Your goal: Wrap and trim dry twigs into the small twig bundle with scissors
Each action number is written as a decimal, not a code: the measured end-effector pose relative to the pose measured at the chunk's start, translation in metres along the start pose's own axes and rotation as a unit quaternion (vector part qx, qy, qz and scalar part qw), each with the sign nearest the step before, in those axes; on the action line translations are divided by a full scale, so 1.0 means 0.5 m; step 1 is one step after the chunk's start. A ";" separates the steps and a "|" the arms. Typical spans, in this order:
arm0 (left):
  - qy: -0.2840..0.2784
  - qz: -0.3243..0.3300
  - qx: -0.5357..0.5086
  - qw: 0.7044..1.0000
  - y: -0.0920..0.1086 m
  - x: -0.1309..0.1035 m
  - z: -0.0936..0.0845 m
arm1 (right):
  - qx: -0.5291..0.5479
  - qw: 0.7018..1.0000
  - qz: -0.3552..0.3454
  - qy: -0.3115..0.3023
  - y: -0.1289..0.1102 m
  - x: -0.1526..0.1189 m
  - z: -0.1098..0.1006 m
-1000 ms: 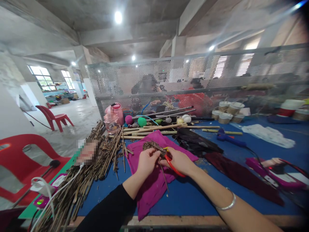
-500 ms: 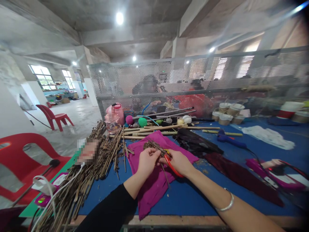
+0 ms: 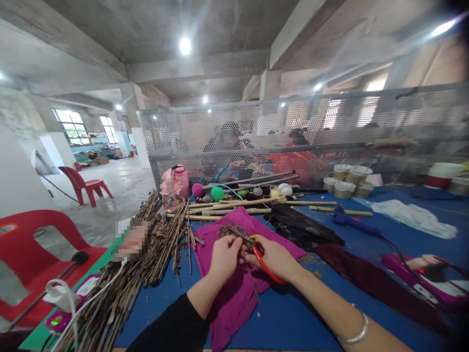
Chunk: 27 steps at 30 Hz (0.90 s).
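My left hand (image 3: 224,255) is closed in a pinch on a dried plant stem (image 3: 252,283), whose thin lower end slants down over the magenta cloth (image 3: 229,313). My right hand (image 3: 276,259) grips red-handled scissors (image 3: 266,268) with a bit of yellow on them. Their blades point toward the left fingertips, close to the stem; the fingers partly hide where they meet. Just beyond both hands, a clump of brown dried plant heads (image 3: 229,231) lies on the cloth. A large heap of dried stems (image 3: 146,261) spreads to the left of the cloth.
Along the back are bamboo sticks (image 3: 238,211), yarn balls (image 3: 217,194), a pink jug (image 3: 174,190) and paper cups (image 3: 344,188), before a perforated metal screen (image 3: 183,142). Dark fabric (image 3: 304,227), a blue glue gun (image 3: 351,220) and a power strip (image 3: 410,274) lie right. Red chair (image 3: 47,239) at left.
The view has tipped up slightly, so the table sits lower in the picture. Both hands stay close together over the cloth, still with the stem and the scissors.
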<state>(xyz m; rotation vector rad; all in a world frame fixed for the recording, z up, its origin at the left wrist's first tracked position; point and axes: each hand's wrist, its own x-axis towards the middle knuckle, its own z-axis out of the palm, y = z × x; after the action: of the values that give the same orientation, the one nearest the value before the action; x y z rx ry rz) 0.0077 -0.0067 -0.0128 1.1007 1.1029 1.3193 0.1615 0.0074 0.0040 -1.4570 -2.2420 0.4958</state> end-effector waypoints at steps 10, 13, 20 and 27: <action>-0.015 -0.004 0.050 0.999 0.012 -0.008 0.001 | 0.019 1.000 -0.006 0.020 0.011 0.007 0.013; -0.021 0.000 0.066 0.998 0.008 -0.008 0.000 | 0.023 0.999 -0.007 0.023 0.010 0.005 0.011; -0.038 0.028 0.060 0.997 0.004 -0.004 -0.002 | 0.060 0.998 -0.016 0.028 0.001 -0.002 0.009; -0.028 0.009 0.054 0.998 0.021 -0.010 -0.002 | 0.056 0.998 -0.023 0.032 -0.004 -0.004 0.004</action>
<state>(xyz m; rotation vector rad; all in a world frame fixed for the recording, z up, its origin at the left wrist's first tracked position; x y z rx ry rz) 0.0054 -0.0121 -0.0027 1.2225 1.1358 1.2476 0.1598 0.0047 0.0031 -1.3422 -2.1575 0.5441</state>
